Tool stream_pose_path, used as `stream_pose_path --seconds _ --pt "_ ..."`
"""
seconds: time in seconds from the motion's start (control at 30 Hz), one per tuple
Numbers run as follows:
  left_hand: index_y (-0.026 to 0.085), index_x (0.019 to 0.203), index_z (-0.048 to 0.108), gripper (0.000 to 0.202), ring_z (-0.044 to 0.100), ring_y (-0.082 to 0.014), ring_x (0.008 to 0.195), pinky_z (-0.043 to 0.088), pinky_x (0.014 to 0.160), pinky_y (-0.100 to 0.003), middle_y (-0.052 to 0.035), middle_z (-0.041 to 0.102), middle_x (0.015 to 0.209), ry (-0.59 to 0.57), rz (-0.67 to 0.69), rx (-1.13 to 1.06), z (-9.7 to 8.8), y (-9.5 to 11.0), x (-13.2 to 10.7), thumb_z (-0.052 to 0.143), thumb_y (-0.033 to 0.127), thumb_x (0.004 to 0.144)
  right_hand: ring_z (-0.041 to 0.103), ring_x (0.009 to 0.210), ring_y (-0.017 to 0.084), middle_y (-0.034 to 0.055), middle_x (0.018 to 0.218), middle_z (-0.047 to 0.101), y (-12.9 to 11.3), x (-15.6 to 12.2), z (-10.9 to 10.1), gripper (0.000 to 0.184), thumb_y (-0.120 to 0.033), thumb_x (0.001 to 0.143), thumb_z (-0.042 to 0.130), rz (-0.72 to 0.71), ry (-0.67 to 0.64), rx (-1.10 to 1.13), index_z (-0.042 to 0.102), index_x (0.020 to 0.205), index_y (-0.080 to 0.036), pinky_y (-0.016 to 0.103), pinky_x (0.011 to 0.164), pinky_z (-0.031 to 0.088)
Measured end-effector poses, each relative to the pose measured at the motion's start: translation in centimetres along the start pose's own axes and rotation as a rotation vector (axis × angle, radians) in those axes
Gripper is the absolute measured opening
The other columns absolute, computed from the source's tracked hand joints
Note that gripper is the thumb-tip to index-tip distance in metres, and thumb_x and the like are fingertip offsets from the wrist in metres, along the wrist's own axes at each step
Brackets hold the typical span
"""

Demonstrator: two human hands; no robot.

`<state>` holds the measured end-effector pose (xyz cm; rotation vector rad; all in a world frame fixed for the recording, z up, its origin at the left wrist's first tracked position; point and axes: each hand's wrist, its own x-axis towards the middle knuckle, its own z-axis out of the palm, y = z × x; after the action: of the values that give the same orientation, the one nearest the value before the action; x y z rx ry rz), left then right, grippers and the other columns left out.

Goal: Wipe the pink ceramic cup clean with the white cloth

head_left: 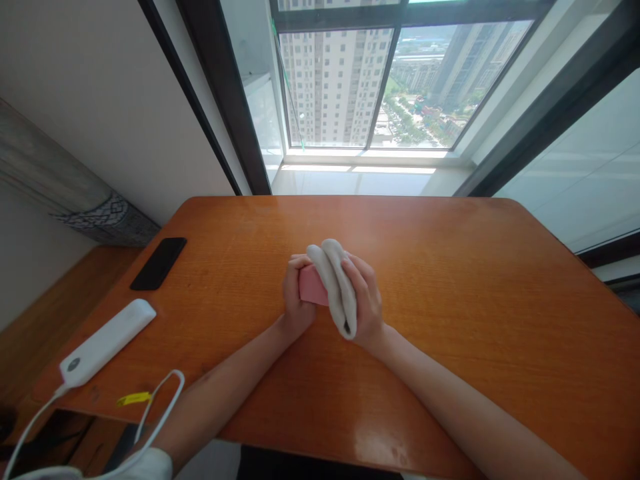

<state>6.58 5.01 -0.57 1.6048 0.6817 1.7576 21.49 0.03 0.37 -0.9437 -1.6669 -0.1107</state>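
Left hand (299, 300) curls its fingers round a pink block (313, 285), right hand (366, 300) presses closed fingers on a white cloth (336, 287) against it — middle of the orange table (475, 300).

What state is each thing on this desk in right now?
Left hand: gripping the pink block's end.
Right hand: holding the white cloth against the block.
Pink block: held, partly covered.
White cloth: folded, bunched.
Black phone: lying flat, screen dark.
White device: lying still, cable attached.
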Motion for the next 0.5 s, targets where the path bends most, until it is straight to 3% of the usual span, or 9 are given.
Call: stream_pose_path --seconds 0.13,0.2,0.37,0.5 --pt "0.027 0.112 0.061 0.022 0.061 -0.0202 0.099 0.054 0.092 -0.038 -0.0025 0.062 0.108 0.065 0.005 -0.063 0.69 0.18 0.05 0.074 0.037 0.098 0.068 0.132 0.034 0.0148 0.147 0.067 0.96 -0.02 0.73 0.057 -0.038 0.105 0.060 0.242 -0.029 0.158 0.049 0.160 -0.027 0.056 0.107 0.063" --pt "0.027 0.115 0.060 0.027 0.061 -0.0205 0.101 0.054 0.093 -0.038 -0.0033 0.062 0.111 0.055 -0.011 -0.085 0.90 0.00 -0.01 0.075 0.038 0.097 0.070 0.127 0.032 0.0124 0.143 0.071 1.16 0.03 0.96 0.052 -0.037 0.105 0.060 0.294 -0.029 0.172 0.054 0.156 -0.029 0.054 0.104 0.064" --pt "0.028 0.124 0.061 0.034 0.063 -0.0245 0.113 0.054 0.102 -0.042 -0.0063 0.064 0.119 -0.040 0.031 -0.023 0.97 -0.27 0.16 0.074 0.041 0.096 0.068 0.130 0.030 0.0133 0.142 0.068 1.06 -0.10 0.86 0.051 -0.026 0.106 0.055 0.254 0.110 0.033 0.053 0.156 -0.028 0.052 0.107 0.061" --pt "0.028 0.133 0.060 0.036 0.063 -0.0270 0.125 0.057 0.101 -0.043 -0.0095 0.066 0.129 -0.107 0.054 0.172 0.85 -0.14 0.01 0.069 0.031 0.098 0.068 0.127 0.030 0.0158 0.137 0.069 0.83 -0.06 0.45 0.051 -0.020 0.107 0.053 0.204 0.201 -0.060 0.050 0.158 -0.024 0.052 0.105 0.061"
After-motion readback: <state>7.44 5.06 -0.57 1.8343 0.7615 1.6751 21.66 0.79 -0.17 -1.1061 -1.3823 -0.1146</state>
